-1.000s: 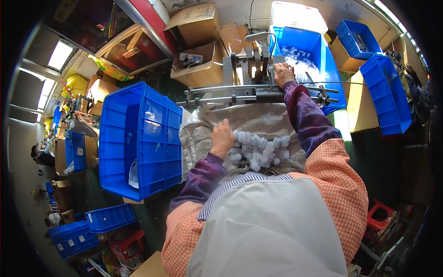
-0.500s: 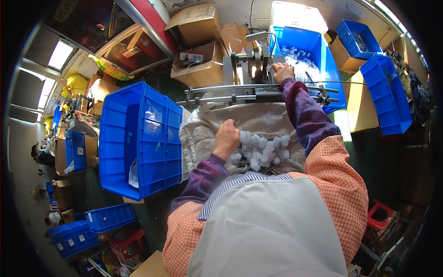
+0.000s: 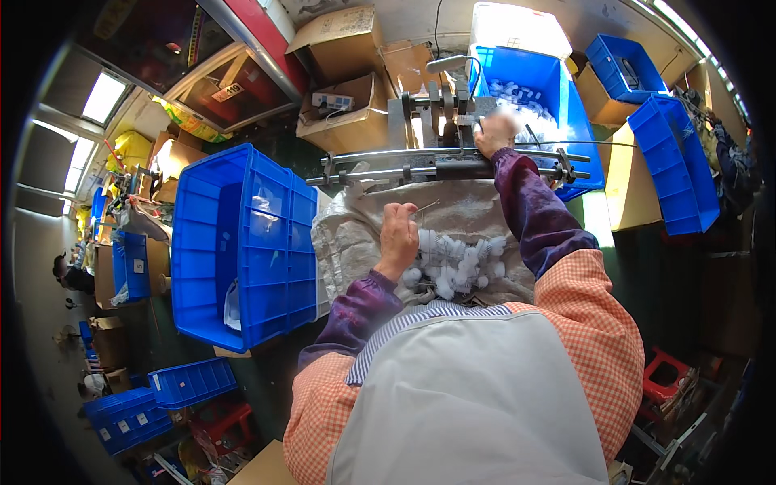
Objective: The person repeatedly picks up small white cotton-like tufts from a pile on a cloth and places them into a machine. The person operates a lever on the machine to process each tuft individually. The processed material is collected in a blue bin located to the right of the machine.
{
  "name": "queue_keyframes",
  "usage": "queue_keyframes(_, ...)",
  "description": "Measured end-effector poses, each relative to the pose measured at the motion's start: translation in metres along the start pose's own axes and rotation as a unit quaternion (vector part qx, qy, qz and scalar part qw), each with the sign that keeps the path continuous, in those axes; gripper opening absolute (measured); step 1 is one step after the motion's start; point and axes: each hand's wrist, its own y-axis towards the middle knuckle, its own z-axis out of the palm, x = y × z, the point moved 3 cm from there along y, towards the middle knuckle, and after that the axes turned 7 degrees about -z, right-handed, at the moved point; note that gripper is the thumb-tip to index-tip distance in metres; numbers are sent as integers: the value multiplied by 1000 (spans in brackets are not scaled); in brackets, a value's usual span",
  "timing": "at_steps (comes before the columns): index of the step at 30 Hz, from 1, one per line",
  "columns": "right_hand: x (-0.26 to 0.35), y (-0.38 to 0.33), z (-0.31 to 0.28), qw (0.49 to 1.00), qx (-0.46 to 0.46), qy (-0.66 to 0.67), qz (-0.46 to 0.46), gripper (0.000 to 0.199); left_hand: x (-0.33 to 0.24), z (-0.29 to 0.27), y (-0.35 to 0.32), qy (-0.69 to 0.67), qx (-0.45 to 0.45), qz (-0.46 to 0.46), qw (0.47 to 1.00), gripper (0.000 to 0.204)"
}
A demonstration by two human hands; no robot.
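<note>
My left hand [image 3: 397, 242] hovers over the left part of a grey-beige cloth [image 3: 347, 230], its fingers pinched on a thin metal pin [image 3: 427, 207] that points up to the right. Beside it on the cloth lies a heap of small white plastic pieces [image 3: 457, 263], some ridged like bristles, some with rounded ends. My right hand [image 3: 496, 133] is at the right end of a metal bench machine [image 3: 440, 113] with shafts and round discs. Its fingers are curled together against the machine; what they grip is partly blurred and cannot be made out.
Across the machine's front run two metal rods [image 3: 380, 173]. Behind my right hand stands a blue bin [image 3: 578, 121] with white pieces. A large blue crate [image 3: 279, 242] stands left of the cloth, an open cardboard box [image 3: 339, 121] behind it. More blue crates [image 3: 675, 170] stand at the right.
My right hand has shifted slightly down and turned over beside the machine. In my left fingers the thin pin now shows clearly, and that hand has moved up a little.
</note>
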Motion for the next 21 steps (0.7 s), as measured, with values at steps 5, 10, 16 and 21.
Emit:
queue_keyframes(5, 43, 3, 5, 999, -13, -19, -34, 24, -3, 2, 2, -67, -20, 16, 997, 26)
queue_keyframes(10, 42, 0, 0, 998, -39, -27, -43, 24, 2, 0, 3, -92, 8, -3, 996, 23)
queue_keyframes(16, 1, -2, -5, 1000, 9, -8, -20, 26, 4, -2, 6, -133, 3, -33, 991, 18)
queue_keyframes(21, -47, 5, 8, 1000, -7, 20, 22, 24, -15, -2, 10, -136, 33, -40, 989, 18)
